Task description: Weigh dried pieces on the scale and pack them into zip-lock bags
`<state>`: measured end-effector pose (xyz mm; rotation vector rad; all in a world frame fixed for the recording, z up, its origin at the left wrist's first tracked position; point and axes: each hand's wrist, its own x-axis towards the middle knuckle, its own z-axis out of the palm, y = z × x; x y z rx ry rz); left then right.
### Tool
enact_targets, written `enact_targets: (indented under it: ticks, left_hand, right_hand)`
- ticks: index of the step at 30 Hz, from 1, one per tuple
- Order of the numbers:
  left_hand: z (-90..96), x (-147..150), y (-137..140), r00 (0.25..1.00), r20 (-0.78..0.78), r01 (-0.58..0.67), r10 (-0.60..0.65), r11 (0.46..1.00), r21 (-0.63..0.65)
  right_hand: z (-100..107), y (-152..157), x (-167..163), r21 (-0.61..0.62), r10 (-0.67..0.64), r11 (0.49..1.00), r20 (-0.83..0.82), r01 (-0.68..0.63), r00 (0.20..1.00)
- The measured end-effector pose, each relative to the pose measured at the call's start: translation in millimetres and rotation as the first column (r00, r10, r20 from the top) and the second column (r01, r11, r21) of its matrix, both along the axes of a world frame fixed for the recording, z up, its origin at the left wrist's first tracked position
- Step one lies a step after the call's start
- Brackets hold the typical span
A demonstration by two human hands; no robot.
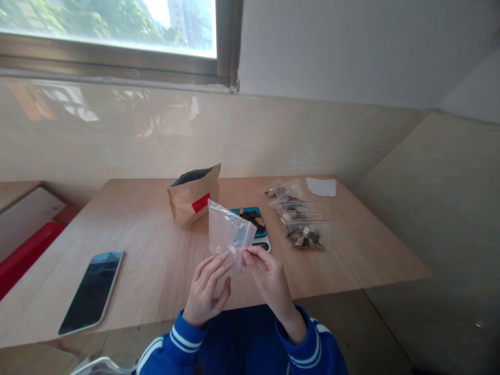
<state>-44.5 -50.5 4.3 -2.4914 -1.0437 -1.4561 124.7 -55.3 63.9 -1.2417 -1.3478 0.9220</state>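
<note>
A clear zip-lock bag with nothing visible in it is held up over the near part of the table. My right hand pinches its zip edge between thumb and fingers. Against the bag's lower side rest the fingertips of my left hand, its fingers stretched and the thumb apart. Just behind the bag, partly covered by it, a small scale carries a blue tray with dark and tan dried pieces. A brown paper pouch with a red label stands upright behind and left, its top open.
To the right lie several filled zip-lock bags in an overlapping row. A white paper is at the table's back right. A phone lies at the left on the wooden table. The tiled wall borders the back edge.
</note>
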Motion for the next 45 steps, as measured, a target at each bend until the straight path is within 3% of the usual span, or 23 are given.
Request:
enact_targets:
  ticks: [4, 9, 13, 16, 18, 20, 22, 24, 27, 30, 39, 45]
  left_hand:
    - [2.6, -6.0, -5.0, 0.985, 0.171, 0.02, -0.005, 0.996, -0.087]
    - [5.4, 0.0, 0.6, 0.983, 0.184, 0.034, -0.004, 0.986, -0.161]
    - [4.6, -0.2, 5.5, 0.93, 0.339, -0.082, 0.144, 0.978, -0.191]
    - [5.4, -10.9, 9.1, 0.83, 0.452, -0.177, 0.326, 0.923, -0.342]
    - [7.6, -17.9, 11.9, 0.808, 0.456, -0.164, 0.374, 0.886, -0.434]
    - [10.4, -21.3, 14.4, 0.834, 0.424, -0.13, 0.354, 0.872, -0.471]
    - [13.0, -20.7, 16.2, 0.855, 0.394, -0.125, 0.337, 0.872, -0.474]
    - [14.5, -18.1, 17.3, 0.864, 0.376, -0.136, 0.334, 0.875, -0.465]
    - [14.6, -15.4, 18.7, 0.876, 0.361, -0.13, 0.319, 0.878, -0.46]
    - [13.2, -16.0, 20.9, 0.885, 0.354, -0.115, 0.303, 0.878, -0.465]
    - [11.0, -11.6, 23.9, 0.869, 0.353, -0.126, 0.348, 0.844, -0.522]
    - [7.5, -3.3, 30.7, 0.838, 0.396, -0.208, 0.374, 0.891, -0.403]
  right_hand:
    - [0.0, 3.2, -0.1, 0.012, 0.006, 1.0, 0.076, -0.007, 0.997]
    - [3.1, 9.0, -11.2, -0.053, 0.108, 0.993, 0.046, -0.105, 0.993]
    - [-5.3, 22.2, -5.8, -0.136, 0.108, 0.985, 0.004, -0.107, 0.994]
    - [-16.8, 37.1, 14.1, -0.191, 0.074, 0.979, -0.006, -0.074, 0.997]
    - [-26.2, 49.8, 30.2, -0.157, 0.163, 0.975, 0.018, -0.158, 0.987]
    - [-37.9, 65.4, 45.1, -0.036, 0.204, 0.979, 0.152, -0.201, 0.967]
    - [-51.8, 84.3, 57.6, 0.094, 0.094, 0.986, 0.367, -0.137, 0.925]
    - [-66.1, 105.2, 67.9, 0.122, 0.014, 0.988, 0.556, -0.098, 0.831]
    - [-82.6, 133.2, 79.8, 0.001, 0.152, 0.977, 0.703, -0.215, 0.694]
    - [-91.0, 148.5, 86.5, -0.057, 0.252, 0.947, 0.745, -0.317, 0.617]
    - [-91.3, 142.4, 82.1, 0.166, 0.09, 0.94, 0.721, -0.297, 0.688]
    - [-87.1, 143.5, 77.4, 0.192, 0.069, 0.945, 0.673, -0.264, 0.736]
